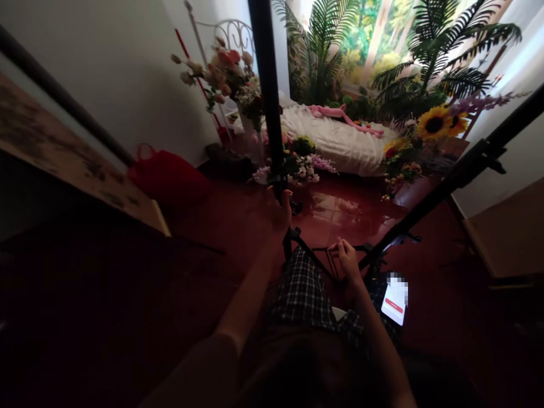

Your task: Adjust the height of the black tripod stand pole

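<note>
Close in front of me stands a black upright pole, which looks like a light stand. My left hand is closed round its lower part, thumb pointing up, beside a small dark knob. My right hand is held over my lap with its fingertips drawn together. Whatever is between those fingertips, if anything, is too small and dark to make out. Thin black stand legs spread below and between the hands. A lit phone lies by my right thigh, on the checked cloth of my clothing.
A second black pole slants past on the right. Ahead are a white-covered bed with a pink plush toy, vases of flowers, sunflowers and palms. A red bag and a patterned panel stand left.
</note>
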The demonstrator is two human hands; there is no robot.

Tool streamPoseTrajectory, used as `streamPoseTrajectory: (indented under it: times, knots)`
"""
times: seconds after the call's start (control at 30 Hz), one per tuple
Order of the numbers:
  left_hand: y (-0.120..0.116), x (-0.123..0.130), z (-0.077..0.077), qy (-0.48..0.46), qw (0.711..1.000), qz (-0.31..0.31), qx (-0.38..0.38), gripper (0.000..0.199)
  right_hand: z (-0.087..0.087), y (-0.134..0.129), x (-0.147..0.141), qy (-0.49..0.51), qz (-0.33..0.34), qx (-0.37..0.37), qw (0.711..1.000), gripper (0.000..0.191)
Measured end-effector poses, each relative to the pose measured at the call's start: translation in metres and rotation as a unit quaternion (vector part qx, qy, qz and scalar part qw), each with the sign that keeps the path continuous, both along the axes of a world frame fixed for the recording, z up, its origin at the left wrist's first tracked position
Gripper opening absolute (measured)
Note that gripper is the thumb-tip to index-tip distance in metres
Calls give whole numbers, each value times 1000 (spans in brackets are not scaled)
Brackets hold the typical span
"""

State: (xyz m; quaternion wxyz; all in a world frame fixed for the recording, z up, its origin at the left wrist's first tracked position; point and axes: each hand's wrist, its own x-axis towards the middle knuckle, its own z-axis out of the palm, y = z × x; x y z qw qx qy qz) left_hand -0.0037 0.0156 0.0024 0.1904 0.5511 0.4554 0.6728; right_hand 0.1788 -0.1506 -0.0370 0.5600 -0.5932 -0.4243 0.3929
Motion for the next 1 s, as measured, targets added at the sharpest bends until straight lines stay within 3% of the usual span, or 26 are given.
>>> streamPoseTrajectory:
  times: [0.33, 0.5, 0.63, 0.8, 1.0]
  knots:
    - [-2, 1, -2, -27, 999, -26, -6, 31, 42, 44, -65, 78, 116, -7, 990, 55]
    - [4, -2, -4, -26, 998, -45, -22, 35, 72, 78, -89, 218, 150, -114, 958, 50]
    - [3, -2, -5, -37, 998, -53, -24, 38, 89, 92, -90, 289, 184, -196, 919, 54]
    - [-4, -4, -4, -22, 999, -48, 0, 38, 96, 93, -75, 420, 211, -243, 849, 53]
    - [-2, -4, -11, -12, 998, -56, 19, 39, 100, 104, -64, 418, 260, -232, 839, 38]
